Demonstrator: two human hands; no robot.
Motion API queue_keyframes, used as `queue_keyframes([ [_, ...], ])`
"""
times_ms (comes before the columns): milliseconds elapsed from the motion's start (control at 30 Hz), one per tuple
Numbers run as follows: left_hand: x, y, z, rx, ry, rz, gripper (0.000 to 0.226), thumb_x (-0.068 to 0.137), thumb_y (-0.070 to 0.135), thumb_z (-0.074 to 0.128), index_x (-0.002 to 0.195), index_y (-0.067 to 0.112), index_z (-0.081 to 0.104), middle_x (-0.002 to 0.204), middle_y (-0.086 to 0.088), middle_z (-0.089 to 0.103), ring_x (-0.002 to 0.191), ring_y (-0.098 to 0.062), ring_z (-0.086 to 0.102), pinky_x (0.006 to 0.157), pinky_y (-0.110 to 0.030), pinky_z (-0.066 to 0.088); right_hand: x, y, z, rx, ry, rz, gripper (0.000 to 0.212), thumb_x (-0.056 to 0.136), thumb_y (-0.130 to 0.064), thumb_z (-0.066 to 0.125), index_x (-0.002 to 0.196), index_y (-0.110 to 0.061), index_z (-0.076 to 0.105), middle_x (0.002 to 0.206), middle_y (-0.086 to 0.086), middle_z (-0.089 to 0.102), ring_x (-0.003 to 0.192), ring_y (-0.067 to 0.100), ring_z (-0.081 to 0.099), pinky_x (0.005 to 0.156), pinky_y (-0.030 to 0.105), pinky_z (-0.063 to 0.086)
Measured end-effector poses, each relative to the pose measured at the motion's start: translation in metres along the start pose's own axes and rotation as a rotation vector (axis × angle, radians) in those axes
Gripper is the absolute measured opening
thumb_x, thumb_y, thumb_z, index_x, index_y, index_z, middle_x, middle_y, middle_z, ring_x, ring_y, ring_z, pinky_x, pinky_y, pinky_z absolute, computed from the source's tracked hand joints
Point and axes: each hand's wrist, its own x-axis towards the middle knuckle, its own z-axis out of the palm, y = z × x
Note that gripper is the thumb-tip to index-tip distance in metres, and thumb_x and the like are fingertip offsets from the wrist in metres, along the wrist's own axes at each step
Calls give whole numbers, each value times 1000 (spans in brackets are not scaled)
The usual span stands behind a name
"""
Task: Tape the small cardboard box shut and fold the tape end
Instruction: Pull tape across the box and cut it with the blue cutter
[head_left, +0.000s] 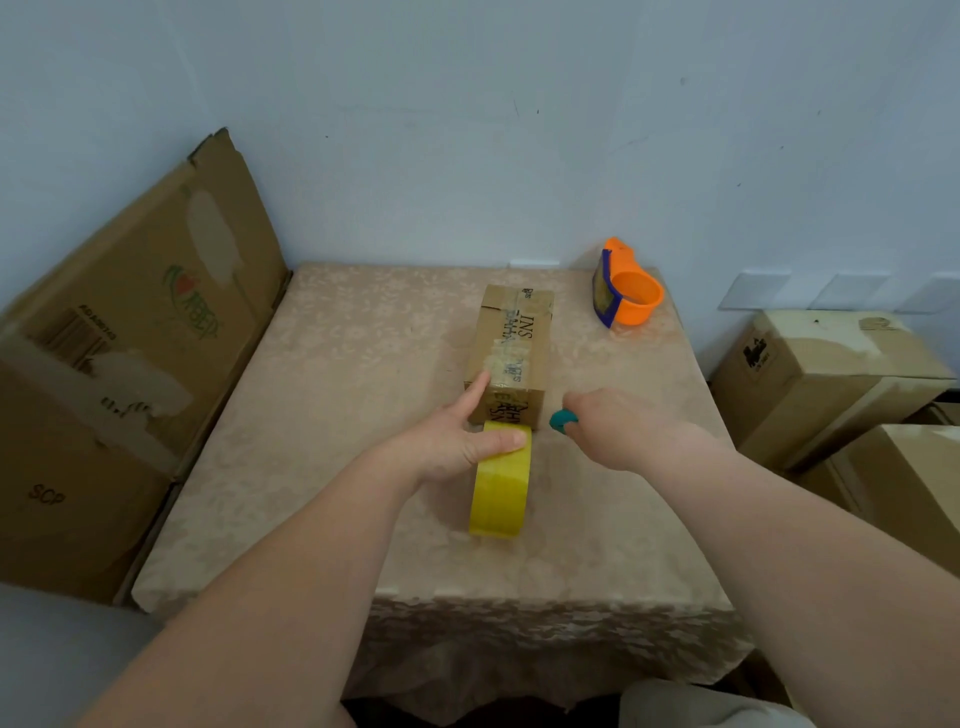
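Observation:
A small cardboard box (511, 345) with black print and strips of clear tape on its top lies on the table (322, 415). A yellow tape roll (500, 488) stands on edge right in front of the box's near end. My left hand (457, 441) grips the roll, thumb across its top and index finger resting on the box's near left corner. My right hand (618, 428) is just right of the box, fingers closed around a small teal tool (561, 420) whose tip shows next to the box's near right corner.
An orange tape dispenser (626, 291) sits at the table's far right corner. A large flattened carton (119, 364) leans against the wall on the left. Stacked cardboard boxes (831, 374) stand to the right of the table.

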Motion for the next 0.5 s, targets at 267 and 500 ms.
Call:
queue_keyframes([
  [267, 0, -2, 8, -34, 210, 106, 33, 75, 38, 72, 106, 35, 60, 115, -6, 50, 102, -20, 52, 90, -33, 45, -1, 0, 30, 186, 21, 141, 33, 94, -20, 42, 125, -13, 50, 121, 14, 55, 110, 32, 55, 83, 37, 47],
  [500, -9, -5, 6, -66, 50, -50, 62, 57, 61, 70, 111, 33, 56, 112, -4, 60, 99, -20, 61, 84, -35, 50, -6, -3, 8, 336, 161, 145, 40, 96, -34, 39, 131, -16, 48, 125, 14, 53, 115, 33, 51, 95, 43, 44],
])
